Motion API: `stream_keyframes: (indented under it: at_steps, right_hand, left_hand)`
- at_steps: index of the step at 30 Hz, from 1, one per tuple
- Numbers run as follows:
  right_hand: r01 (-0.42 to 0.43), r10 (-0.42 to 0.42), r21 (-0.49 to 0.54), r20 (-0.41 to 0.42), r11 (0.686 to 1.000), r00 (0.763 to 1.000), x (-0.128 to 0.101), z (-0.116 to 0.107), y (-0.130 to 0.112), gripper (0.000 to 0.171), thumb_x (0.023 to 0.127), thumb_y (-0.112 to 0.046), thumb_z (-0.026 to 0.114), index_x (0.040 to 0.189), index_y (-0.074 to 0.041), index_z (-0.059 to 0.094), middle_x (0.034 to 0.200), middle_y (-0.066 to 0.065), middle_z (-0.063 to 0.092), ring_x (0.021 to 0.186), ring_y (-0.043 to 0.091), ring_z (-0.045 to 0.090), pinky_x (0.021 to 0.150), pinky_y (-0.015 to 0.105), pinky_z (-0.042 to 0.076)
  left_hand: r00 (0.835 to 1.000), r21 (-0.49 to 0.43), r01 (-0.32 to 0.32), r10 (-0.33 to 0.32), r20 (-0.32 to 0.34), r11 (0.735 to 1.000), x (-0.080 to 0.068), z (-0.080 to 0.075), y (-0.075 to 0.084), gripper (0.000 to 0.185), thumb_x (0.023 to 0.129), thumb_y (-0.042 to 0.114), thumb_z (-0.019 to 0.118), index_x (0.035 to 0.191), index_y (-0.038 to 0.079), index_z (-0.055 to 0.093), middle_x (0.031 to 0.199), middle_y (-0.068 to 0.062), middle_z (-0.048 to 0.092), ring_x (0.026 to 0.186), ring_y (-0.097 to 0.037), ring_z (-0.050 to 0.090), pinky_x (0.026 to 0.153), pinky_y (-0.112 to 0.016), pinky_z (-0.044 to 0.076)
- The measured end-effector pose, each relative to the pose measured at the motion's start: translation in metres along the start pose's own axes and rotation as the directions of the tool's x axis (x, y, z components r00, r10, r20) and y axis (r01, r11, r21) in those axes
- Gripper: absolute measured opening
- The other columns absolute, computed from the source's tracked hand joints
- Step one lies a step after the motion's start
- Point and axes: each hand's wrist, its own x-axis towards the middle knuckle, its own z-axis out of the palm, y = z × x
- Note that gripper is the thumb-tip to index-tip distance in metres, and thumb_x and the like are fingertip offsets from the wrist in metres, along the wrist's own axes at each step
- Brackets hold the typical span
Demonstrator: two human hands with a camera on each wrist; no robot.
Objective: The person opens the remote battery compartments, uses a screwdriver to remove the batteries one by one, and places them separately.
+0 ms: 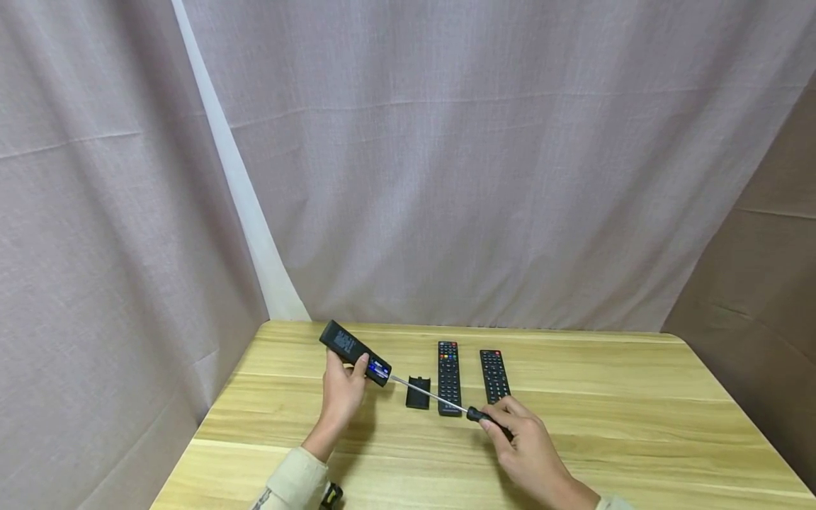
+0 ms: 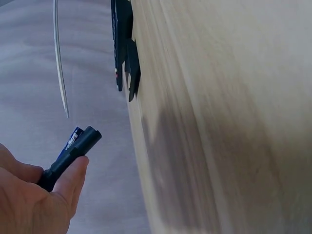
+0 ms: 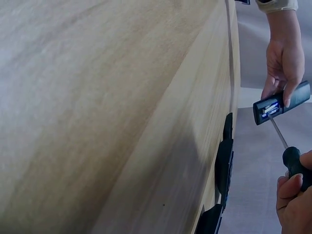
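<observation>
a: three remotes in all. biggest thing first: the wooden tabletop (image 1: pixel 605 425), curtain behind it. two remote controls (image 1: pixel 449 377) lie face up side by side near the middle, untouched.

b: and the third?

a: the open remote (image 1: pixel 354 352) is held up off the tabletop, tilted, in the left hand (image 1: pixel 341 397). fingers and thumb are curled round its body, so that grip is closed on it. the battery bay faces the camera and a blue-labelled battery (image 3: pixel 267 110) shows inside.

b: right side?

a: the right hand (image 1: pixel 525 443) has its fingers wrapped round the black handle of a screwdriver (image 1: pixel 446 404), shaft pointing into the open bay, tip at the battery end.

b: smaller bits?

a: the battery cover (image 1: pixel 418 393) lies flat just left of the two remotes, under the shaft.

b: risks?

a: my guess: the remote is only held at mid-body, in the air, so a hard pry could twist it loose. the tip could also skid off the battery and gouge the contacts, or the battery could pop out and roll off the tabletop.
</observation>
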Motion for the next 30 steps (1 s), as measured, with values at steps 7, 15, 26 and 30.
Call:
stream_keyframes:
  at_steps: [7, 15, 26, 30]
  right_hand:
    - [-0.029, 0.029, -0.004, 0.026, 1.000, 0.999, 0.0000, 0.0021, -0.0015, 0.017, 0.094, -0.002, 0.079, 0.110, -0.006, 0.083, 0.097, -0.015, 0.067, 0.081, -0.005, 0.055, 0.064, 0.016, 0.050]
    - [-0.042, 0.042, 0.023, 0.030, 0.999, 0.999, 0.0008, 0.0039, -0.0035, 0.015, 0.096, -0.003, 0.077, 0.110, -0.004, 0.082, 0.095, -0.013, 0.066, 0.077, -0.005, 0.052, 0.059, 0.016, 0.049]
    - [-0.039, 0.038, 0.031, 0.013, 0.999, 0.999, 0.0002, 0.0065, -0.0049, 0.015, 0.095, -0.003, 0.078, 0.108, -0.008, 0.083, 0.094, -0.016, 0.064, 0.077, -0.004, 0.052, 0.060, 0.016, 0.048]
    - [-0.012, 0.012, 0.019, -0.004, 1.000, 1.000, -0.0011, 0.0071, -0.0037, 0.015, 0.094, -0.002, 0.078, 0.108, -0.007, 0.083, 0.094, -0.017, 0.064, 0.077, -0.005, 0.052, 0.060, 0.016, 0.048]
  left_hand:
    - [0.999, -0.058, -0.037, 0.039, 0.032, 0.998, 0.0004, 0.0014, -0.0007, 0.034, 0.107, 0.006, 0.062, 0.135, 0.000, 0.044, 0.117, -0.029, 0.065, 0.088, -0.034, 0.080, 0.080, -0.050, 0.071]
    - [0.998, -0.070, -0.040, 0.043, 0.039, 0.997, -0.0005, 0.0026, -0.0003, 0.034, 0.107, 0.006, 0.062, 0.136, 0.000, 0.044, 0.116, -0.029, 0.064, 0.088, -0.034, 0.080, 0.080, -0.048, 0.071]
    - [0.997, -0.071, -0.046, 0.050, 0.061, 0.996, -0.0032, 0.0040, 0.0022, 0.034, 0.107, 0.006, 0.063, 0.135, 0.000, 0.045, 0.117, -0.028, 0.064, 0.090, -0.035, 0.081, 0.082, -0.048, 0.071]
    - [0.997, -0.051, -0.045, 0.048, 0.059, 0.998, -0.0015, 0.0030, 0.0020, 0.034, 0.107, 0.007, 0.063, 0.135, 0.001, 0.046, 0.118, -0.027, 0.065, 0.089, -0.033, 0.080, 0.083, -0.051, 0.071]
